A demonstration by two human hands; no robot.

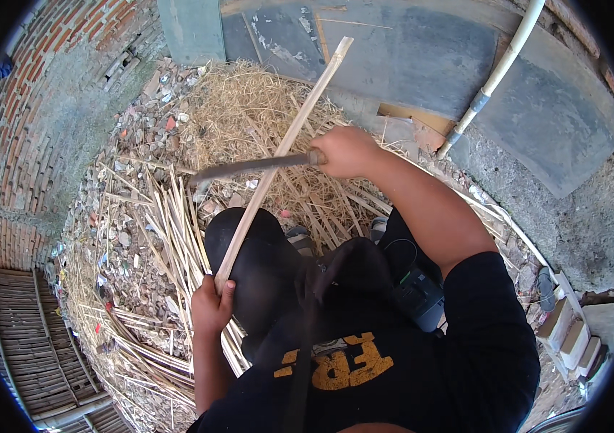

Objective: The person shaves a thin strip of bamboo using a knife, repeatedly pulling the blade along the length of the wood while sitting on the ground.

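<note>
My left hand (212, 306) is closed round the lower end of a long pale strip, likely split bamboo (294, 128), which slants up and away to the right over my knee. In my right hand (348, 152) is the handle of a long dark-bladed machete (249, 167). Its blade points left and crosses the strip about midway along, seemingly lying against it. Dry curled shavings (249, 94) are heaped on the ground beyond my feet. A bundle of similar pale strips (177, 234) lies to the left of my left knee.
Rubble and litter (121, 242) cover the ground at left, below a brick wall (47, 123). Grey panels (408, 61) lean at the back, with a pale pipe (498, 76) in front. A woven bamboo panel (29, 335) stands at lower left. A small dark device (419, 294) rests by my right thigh.
</note>
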